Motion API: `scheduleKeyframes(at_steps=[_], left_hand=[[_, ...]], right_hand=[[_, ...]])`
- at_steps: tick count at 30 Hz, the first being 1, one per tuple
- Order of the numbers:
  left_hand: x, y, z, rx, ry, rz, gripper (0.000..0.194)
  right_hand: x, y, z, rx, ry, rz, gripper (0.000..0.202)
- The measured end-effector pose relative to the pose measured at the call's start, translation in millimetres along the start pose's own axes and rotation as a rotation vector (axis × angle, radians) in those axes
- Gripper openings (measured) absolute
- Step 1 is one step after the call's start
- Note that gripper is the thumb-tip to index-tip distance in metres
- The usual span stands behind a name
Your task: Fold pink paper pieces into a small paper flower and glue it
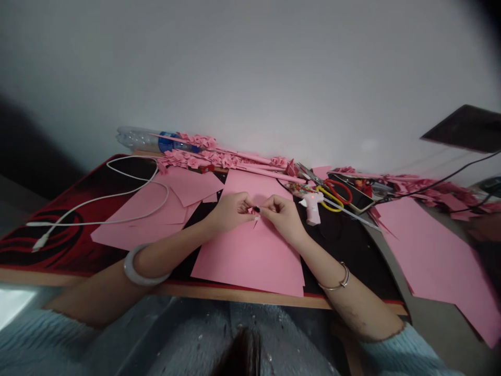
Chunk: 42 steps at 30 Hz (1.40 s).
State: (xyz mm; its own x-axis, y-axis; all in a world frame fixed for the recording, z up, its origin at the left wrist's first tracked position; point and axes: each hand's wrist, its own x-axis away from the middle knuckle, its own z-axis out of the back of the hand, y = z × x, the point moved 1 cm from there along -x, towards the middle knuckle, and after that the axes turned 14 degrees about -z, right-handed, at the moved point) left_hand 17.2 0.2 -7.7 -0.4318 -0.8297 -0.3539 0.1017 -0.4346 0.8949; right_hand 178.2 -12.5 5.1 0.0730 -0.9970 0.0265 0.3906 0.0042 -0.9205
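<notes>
Over a large pink paper sheet [246, 261], my two hands meet with their fingertips close together. My left hand [233, 213] is closed, pinching a small folded pink paper piece [251, 210]. From the other side, my right hand [285, 216] is closed in a pinch at a short black object [257, 209]; it touches the paper piece, and its kind is too small to tell. Just right of my right hand lies a pale pink hot glue gun [313, 210]. Scissors with red handles [344, 191] and a yellow-handled pair [331, 202] rest behind it.
Pink paper flowers on rolled stems [219, 156] lie along the wall, beside a clear plastic bottle [136, 139]. A white cable [97, 222] loops over pink sheets [143, 230] at left. More pink paper [434, 256] lies at right, below a black cord [450, 175].
</notes>
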Motion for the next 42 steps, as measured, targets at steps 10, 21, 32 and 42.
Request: scheduleKeyframes(at_steps=[10, 21, 32, 42], left_hand=[[0.7, 5.9, 0.4, -0.085, -0.039, 0.014, 0.015], [0.4, 0.0, 0.5, -0.009, -0.02, 0.009, 0.017], [0.6, 9.2, 0.4, -0.107, -0.065, 0.005, 0.014], [1.6, 3.3, 0.8, -0.088, -0.11, -0.023, 0.014]], right_hand=[[-2.4, 3.6, 0.0, -0.004, -0.074, -0.061, 0.023], [-0.5, -0.7, -0.9, -0.004, -0.061, -0.047, 0.02], [-2.8, 6.6, -1.6, -0.2, -0.198, -0.21, 0.026], [-4.1, 9.5, 0.7, -0.225, -0.29, -0.26, 0.029]])
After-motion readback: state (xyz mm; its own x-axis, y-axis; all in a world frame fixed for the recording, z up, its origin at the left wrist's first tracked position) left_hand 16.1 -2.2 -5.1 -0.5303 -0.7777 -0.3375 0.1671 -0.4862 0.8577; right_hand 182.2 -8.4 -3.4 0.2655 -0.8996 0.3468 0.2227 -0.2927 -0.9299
